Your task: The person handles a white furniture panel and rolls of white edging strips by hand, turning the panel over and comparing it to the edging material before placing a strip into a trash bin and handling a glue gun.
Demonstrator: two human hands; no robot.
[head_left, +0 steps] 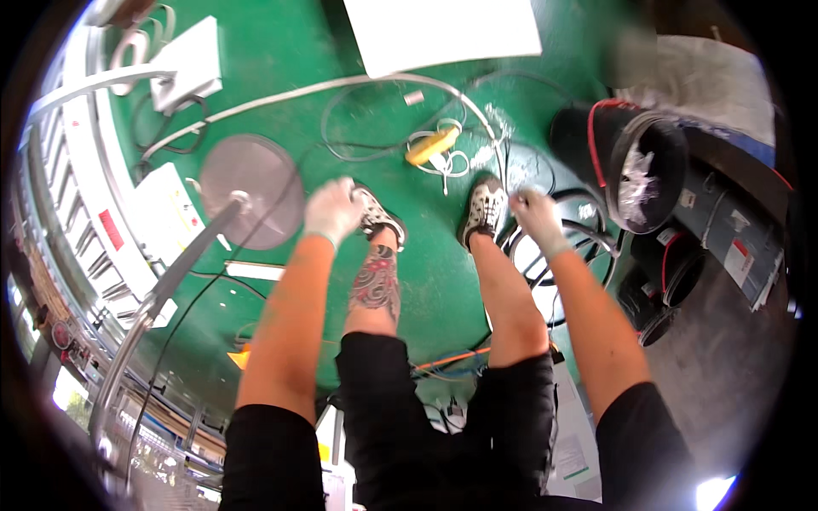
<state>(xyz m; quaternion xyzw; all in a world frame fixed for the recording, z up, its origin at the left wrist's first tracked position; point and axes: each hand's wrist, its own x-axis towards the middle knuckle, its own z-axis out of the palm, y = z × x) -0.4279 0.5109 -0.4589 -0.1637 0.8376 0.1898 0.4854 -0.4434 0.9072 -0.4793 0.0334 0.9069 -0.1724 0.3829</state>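
Note:
Both hands wear pale, thin gloves and are held apart above the green floor (430,281). My left hand (334,209) has its fingers curled closed, near a shoe and the round grey base of a stand (247,162). My right hand (538,223) is closed in a pinch, beside the other shoe and some coiled black hoses (607,243). Whatever either hand may hold is hidden or too small to make out. Between and beyond them, a yellow oblong object (433,147) lies on the floor with a loosely looped white cord.
A large white panel (447,38) is at the far middle. Black bins, one (656,175) with clear plastic inside, stand at the right beside a grey case (724,226). The stand's metal pole (162,294) rises at the left. A white hose (341,83) and cables cross the floor.

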